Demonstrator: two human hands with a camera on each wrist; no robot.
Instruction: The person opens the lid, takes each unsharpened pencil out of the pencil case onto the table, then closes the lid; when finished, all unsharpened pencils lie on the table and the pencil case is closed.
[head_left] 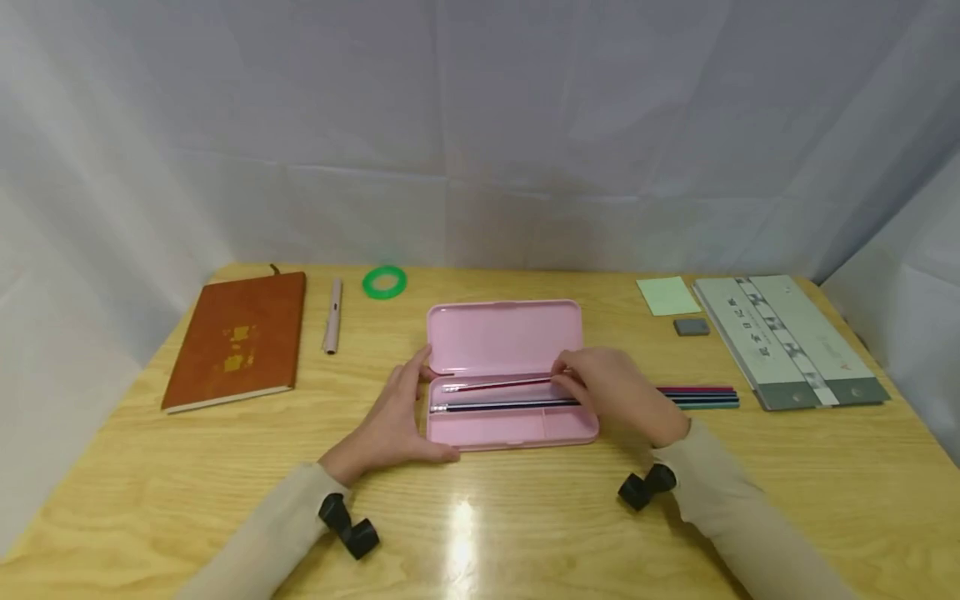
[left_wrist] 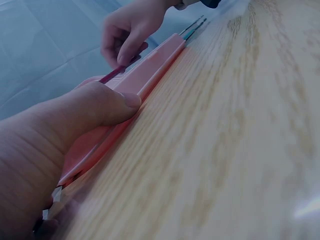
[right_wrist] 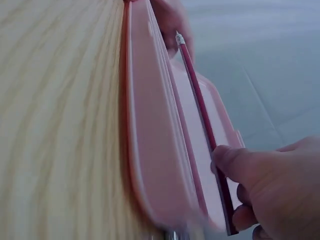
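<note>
A pink pencil case (head_left: 504, 337) lies unfolded at the table's middle, its lid toward the back. My left hand (head_left: 392, 417) grips the case's left end, thumb along the front edge and fingers at the far side. Between thumb and fingers, my right hand (head_left: 609, 385) pinches a dark red pencil (right_wrist: 200, 105) near one end. That pencil slants over the case's tray, its pale-tipped end pointing left. A dark pencil (head_left: 502, 406) lies lengthwise inside the tray. Beyond the case's right end, several coloured pencils (head_left: 701, 398) lie side by side, partly hidden by the right hand.
At left are a brown notebook (head_left: 238, 342), a light pen (head_left: 333, 317) and a green tape ring (head_left: 365, 283). On the right sit a pale green sticky-note pad (head_left: 667, 296), a grey eraser (head_left: 691, 327) and a grey-white notebook (head_left: 795, 342). A white curtain (head_left: 510, 167) hangs behind the table.
</note>
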